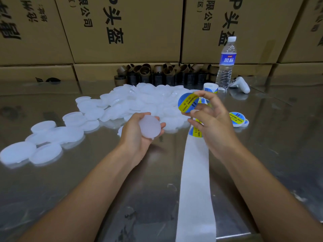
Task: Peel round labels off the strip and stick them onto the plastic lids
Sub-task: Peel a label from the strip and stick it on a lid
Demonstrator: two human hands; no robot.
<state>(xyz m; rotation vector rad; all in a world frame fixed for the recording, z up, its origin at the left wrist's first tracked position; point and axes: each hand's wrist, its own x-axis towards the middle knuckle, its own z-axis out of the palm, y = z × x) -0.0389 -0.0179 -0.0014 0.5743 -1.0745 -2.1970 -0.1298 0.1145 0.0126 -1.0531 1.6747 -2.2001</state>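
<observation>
Several large cardboard boxes (125, 28) with black printing fill the top of the frame. Below them a shiny metal table (52, 189) takes up the rest. A wide heap of plain white plastic lids (132, 102) spreads from the left edge to the centre. A long white backing strip (195, 180) runs from the bottom edge, right of centre, up to the right hand (213, 124). The left hand (132, 138), at centre, cups one plain lid (150, 125) in curled fingers, palm up. The right hand pinches a round blue label (187, 102) with a yellow band by its edge, raised above the strip, near the held lid but apart from it. In the upper right stands a water bottle (226, 63). Near it are brown cardboard cores (166, 72), a label roll (210, 87) and a white controller (240, 84). Two labelled lids (237, 119) lie right of the right hand.
</observation>
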